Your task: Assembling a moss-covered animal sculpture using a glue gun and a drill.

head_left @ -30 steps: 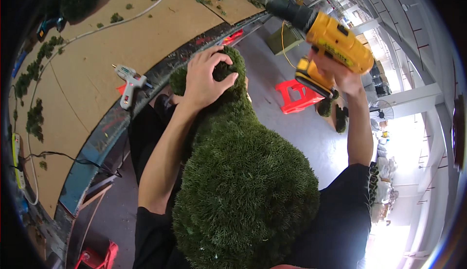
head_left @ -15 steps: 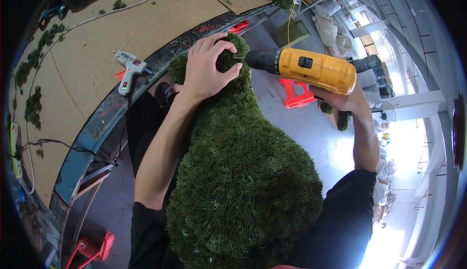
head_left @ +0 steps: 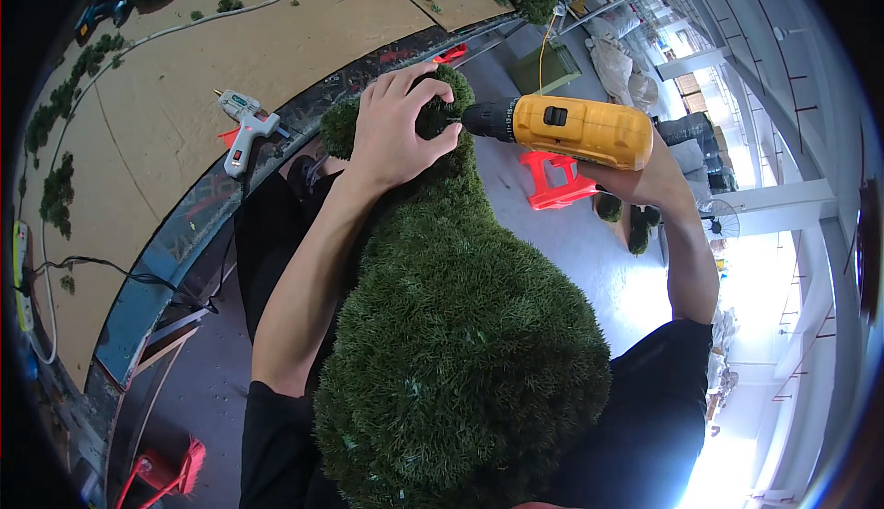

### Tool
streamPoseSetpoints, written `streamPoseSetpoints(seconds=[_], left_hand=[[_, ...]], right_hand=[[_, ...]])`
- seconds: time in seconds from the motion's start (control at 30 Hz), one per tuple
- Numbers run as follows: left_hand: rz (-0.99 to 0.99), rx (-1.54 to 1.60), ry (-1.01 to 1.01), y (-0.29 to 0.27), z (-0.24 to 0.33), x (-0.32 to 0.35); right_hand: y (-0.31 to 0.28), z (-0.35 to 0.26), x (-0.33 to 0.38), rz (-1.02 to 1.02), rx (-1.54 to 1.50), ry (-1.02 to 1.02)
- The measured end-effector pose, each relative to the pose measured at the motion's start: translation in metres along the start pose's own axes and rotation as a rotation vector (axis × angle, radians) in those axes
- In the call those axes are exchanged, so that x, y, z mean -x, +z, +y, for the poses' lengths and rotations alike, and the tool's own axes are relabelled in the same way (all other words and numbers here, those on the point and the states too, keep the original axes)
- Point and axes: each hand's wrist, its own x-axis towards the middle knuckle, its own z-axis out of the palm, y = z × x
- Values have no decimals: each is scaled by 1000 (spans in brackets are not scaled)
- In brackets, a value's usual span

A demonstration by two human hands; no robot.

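Green artificial turf covers one large rounded form (head_left: 460, 343) that fills the lower centre of the view, lying against the person's body and tapering toward twelve o'clock, presumably so both arms can reach its narrow top. One left hand (head_left: 398, 127) is curled over that top, fingers closed into the turf, apparently steadying it against the tool's push. At two o'clock from it, one right hand (head_left: 645, 173) is wrapped tight round the grip of the single yellow drill (head_left: 571, 128), held level so its black nose meets the turf just beside the left fingers. Farther out, at ten o'clock, one white glue gun (head_left: 244, 127) lies on the tan model board (head_left: 166, 76). At two o'clock, one red stool (head_left: 552, 177) stands on the grey floor (head_left: 589, 242).
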Motion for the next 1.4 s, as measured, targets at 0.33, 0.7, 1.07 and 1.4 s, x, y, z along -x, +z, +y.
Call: streamPoseSetpoints(seconds=[0.33,0.7,1.07,1.4], left_hand=[[-5,4,-10,0,2,0],[-11,-8,-21,4,-1,0],[5,-3,-13,5,-4,-5],[7,4,-16,6,-1,-2]], right_hand=[[0,-5,-3,16,38,-29],[-5,-4,-13,-56,189,-5],[-5,0,-12,-29,38,43],[1,1,-6,-15,-13,14]])
